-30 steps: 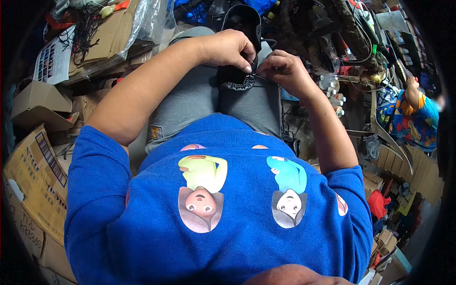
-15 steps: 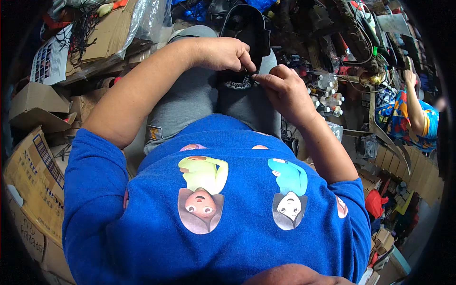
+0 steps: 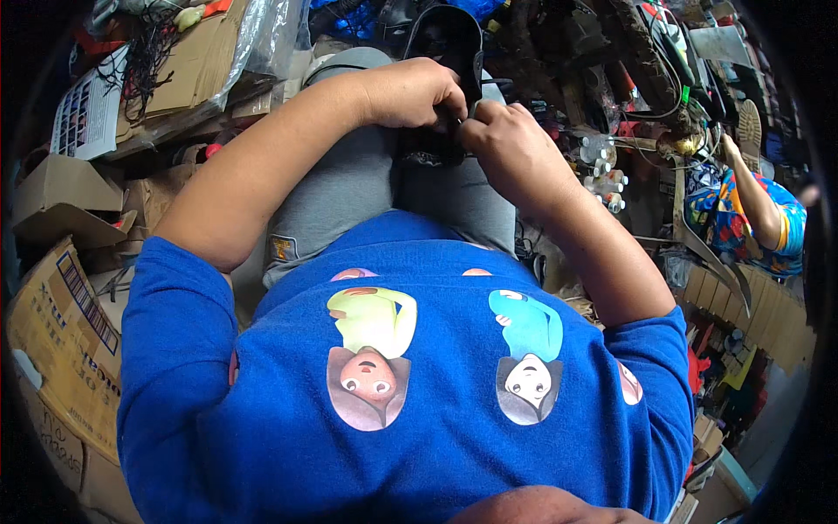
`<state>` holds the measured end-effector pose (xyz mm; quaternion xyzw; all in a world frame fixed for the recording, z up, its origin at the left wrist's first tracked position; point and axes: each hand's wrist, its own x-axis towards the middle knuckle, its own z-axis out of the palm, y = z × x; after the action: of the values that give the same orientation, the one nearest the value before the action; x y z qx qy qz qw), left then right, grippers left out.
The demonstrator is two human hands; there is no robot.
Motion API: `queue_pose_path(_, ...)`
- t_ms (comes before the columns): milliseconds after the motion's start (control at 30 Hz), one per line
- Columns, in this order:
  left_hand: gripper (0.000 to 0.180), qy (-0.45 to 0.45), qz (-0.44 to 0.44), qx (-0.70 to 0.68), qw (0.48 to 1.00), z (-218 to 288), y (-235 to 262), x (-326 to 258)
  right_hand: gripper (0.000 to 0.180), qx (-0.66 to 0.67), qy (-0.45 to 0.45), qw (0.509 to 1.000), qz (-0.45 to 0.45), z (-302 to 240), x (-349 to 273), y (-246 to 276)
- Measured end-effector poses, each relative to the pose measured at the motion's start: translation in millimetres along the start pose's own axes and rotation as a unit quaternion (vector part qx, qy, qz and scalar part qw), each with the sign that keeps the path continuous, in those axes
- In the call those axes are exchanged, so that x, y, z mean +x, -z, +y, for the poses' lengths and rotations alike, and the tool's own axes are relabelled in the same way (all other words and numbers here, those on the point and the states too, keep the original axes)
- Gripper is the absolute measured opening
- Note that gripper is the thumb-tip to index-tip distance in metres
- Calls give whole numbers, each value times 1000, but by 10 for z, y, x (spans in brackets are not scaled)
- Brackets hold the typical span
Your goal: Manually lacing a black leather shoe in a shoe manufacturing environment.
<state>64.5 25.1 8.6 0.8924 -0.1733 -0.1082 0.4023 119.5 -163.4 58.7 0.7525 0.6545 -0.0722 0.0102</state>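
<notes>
A black shoe (image 3: 445,33) lies across my lap between my knees, its rounded end pointing away from me. Its near end, partly covered by my hands, looks dark with some patterned material. Over its left side, my left hand (image 3: 417,92) has its fingers bent down and pinched at the shoe. My right hand (image 3: 509,131) is curled at the right edge, thumb and forefinger closed close to my left fingertips. A thin pale bit shows between the two hands, too small to name. What each hand grips is mostly hidden.
Cardboard boxes (image 3: 74,196) and flattened cardboard (image 3: 194,65) are piled at my left. Small clear bottles (image 3: 607,183) stand to the right of my knee. Farther right, another person in a colourful shirt (image 3: 764,218) has an arm stretched toward a tan shoe sole (image 3: 749,127).
My right hand has moved up and slightly left, curling tighter, its forefinger no longer stretched out. My left hand has shifted slightly away from me. The other person's arm has moved slightly.
</notes>
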Motion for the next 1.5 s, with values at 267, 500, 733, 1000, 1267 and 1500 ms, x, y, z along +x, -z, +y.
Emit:
queue_pose_path(267,26,-5,36,-26,999,-113,-56,45,10,174,-82,979,67,146,-5,-237)
queue_pose_path(500,37,48,313,72,946,287,-277,-515,25,639,-271,719,-33,418,-353,-183)
queue_pose_path(733,25,358,59,16,932,190,331,-1139,43,899,-86,414,116,961,-1067,-6)
queue_pose_path(1000,41,-7,268,-702,660,312,-72,-512,34,266,-314,898,-157,384,-589,-270)
queue_pose_path(1267,42,39,275,-678,681,-55,-6,-856,33,598,-376,708,6,514,-1168,-982)
queue_pose_path(1500,26,38,381,73,921,229,-75,-923,45,498,-364,732,287,848,-1324,-570)
